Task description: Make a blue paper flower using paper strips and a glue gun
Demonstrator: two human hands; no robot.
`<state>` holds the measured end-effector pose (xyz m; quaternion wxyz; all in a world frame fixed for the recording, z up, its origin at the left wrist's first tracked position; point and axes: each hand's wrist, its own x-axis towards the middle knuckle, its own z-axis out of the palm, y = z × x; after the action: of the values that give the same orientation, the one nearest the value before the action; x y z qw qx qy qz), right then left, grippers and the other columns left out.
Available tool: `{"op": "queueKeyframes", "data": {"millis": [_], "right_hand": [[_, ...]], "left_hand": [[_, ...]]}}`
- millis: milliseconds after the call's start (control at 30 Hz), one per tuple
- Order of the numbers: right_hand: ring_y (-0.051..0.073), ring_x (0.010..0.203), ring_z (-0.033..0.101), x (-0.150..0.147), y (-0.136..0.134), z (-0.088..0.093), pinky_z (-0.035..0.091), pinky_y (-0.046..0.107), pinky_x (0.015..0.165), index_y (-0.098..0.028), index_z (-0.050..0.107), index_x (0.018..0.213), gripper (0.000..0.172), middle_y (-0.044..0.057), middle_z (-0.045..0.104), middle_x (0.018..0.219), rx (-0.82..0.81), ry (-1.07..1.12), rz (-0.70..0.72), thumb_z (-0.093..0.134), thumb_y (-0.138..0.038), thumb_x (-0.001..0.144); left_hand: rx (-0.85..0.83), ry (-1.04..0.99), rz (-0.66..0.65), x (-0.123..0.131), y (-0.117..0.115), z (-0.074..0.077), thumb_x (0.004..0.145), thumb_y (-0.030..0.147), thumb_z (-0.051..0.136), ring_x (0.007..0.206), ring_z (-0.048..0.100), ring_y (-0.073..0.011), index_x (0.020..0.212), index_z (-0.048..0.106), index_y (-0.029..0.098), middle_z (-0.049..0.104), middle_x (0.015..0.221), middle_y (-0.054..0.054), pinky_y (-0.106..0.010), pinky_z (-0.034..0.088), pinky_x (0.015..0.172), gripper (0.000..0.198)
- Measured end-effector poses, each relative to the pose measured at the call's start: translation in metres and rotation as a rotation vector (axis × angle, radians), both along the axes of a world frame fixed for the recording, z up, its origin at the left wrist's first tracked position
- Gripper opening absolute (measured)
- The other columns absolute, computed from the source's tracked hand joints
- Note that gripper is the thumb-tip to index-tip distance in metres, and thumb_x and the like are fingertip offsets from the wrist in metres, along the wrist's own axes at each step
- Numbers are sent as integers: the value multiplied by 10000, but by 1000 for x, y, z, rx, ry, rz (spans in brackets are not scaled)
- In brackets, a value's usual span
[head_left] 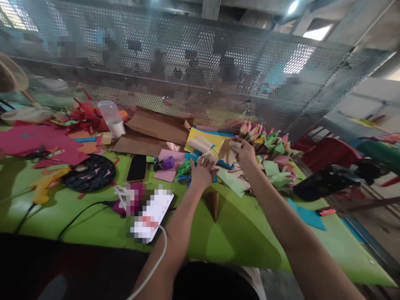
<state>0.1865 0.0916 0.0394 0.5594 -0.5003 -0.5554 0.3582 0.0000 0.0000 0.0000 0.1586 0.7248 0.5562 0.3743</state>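
Note:
My right hand (244,152) pinches a piece of tan paper (226,152) above the pile of coloured sheets. My left hand (202,174) reaches over the same pile with its fingers spread, by a crumpled cream paper (208,157); whether it touches that paper I cannot tell. Just behind lies a rolled cream paper (200,144) on a yellow sheet (191,141). A brown paper cone (215,205) lies on the green table (237,237) between my forearms. Beside my left hand are crumpled green film (184,167) and a pale green sheet (231,181).
Pointed paper pieces (264,135) are bunched at the back right. Left of my arm lie a lit phone (153,214) with a white cable, a dark phone (136,168), a black round tray (90,173) and a yellow glue gun (46,185). Perforated metal (200,71) borders the table's back.

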Motion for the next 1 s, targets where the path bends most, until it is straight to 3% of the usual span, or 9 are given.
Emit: {"op": "queueKeyframes", "data": {"millis": [167, 300, 400, 500, 600, 733, 867, 933, 1000], "right_hand": [[237, 880, 691, 5, -25, 6, 561, 383, 816, -235, 610, 1237, 666, 38, 734, 996, -3, 82, 34, 684, -349, 585], [245, 849, 703, 8, -54, 10, 577, 382, 772, -232, 623, 1223, 665, 39, 742, 953, -52, 96, 88, 726, -352, 577], [245, 871, 718, 7, -79, 13, 582, 372, 770, -237, 640, 1223, 637, 58, 757, 1022, -105, 116, 170, 740, -358, 606], [240, 885, 722, 9, -104, 17, 587, 372, 784, -240, 645, 1228, 625, 63, 760, 1086, -124, 160, 202, 761, -350, 624], [247, 882, 718, 20, -125, 17, 593, 392, 794, -244, 636, 1217, 617, 56, 758, 1064, -112, 202, 130, 790, -342, 627], [274, 923, 718, 42, -148, 11, 592, 435, 824, -242, 624, 1206, 570, 76, 747, 1062, -44, 165, -32, 776, -355, 669], [303, 1155, 666, 55, -185, 0, 552, 472, 957, -255, 614, 1250, 531, 112, 703, 1245, 100, -50, -166, 733, -341, 740], [302, 1234, 629, 56, -210, -7, 519, 486, 1024, -282, 605, 1301, 527, 108, 663, 1337, 141, -172, -193, 725, -356, 792], [309, 1284, 602, 55, -236, -16, 469, 502, 1093, -307, 615, 1319, 528, 94, 666, 1349, 179, -334, -133, 748, -366, 812]], "left_hand": [[41, -111, -14, 3, -2, 8, 879, 356, 705, 1398, 494, -357, 1033, 741, 306, 727, 1273, -107, -630, 137, 1252, 165], [75, -303, 32, 7, -4, 14, 799, 398, 794, 1292, 572, -358, 1127, 685, 252, 726, 1215, -144, -553, 348, 1165, 375], [85, -459, -49, 13, -5, 14, 729, 386, 841, 1188, 635, -310, 1197, 656, 225, 715, 1206, -140, -463, 465, 1073, 529], [-20, -599, -177, 21, -5, 13, 754, 341, 773, 904, 697, -222, 1037, 720, 206, 749, 951, -62, -348, 562, 863, 317], [-155, -685, -250, 31, -9, 16, 774, 361, 729, 713, 667, -175, 846, 741, 196, 713, 728, -4, -284, 561, 697, 180], [-254, -715, -360, 42, -24, 26, 734, 415, 794, 735, 687, -195, 842, 738, 200, 727, 734, -14, -286, 565, 680, 247], [-313, -659, -258, 47, -50, 27, 752, 256, 771, 722, 677, -197, 884, 716, 217, 744, 800, -30, -301, 539, 709, 148], [-377, -664, -166, 47, -67, 24, 751, 222, 772, 679, 666, -201, 972, 707, 237, 724, 745, -12, -316, 531, 715, 231], [-418, -682, -81, 47, -83, 19, 748, 207, 781, 663, 662, -211, 1069, 696, 245, 705, 705, -3, -333, 528, 739, 334]]}}
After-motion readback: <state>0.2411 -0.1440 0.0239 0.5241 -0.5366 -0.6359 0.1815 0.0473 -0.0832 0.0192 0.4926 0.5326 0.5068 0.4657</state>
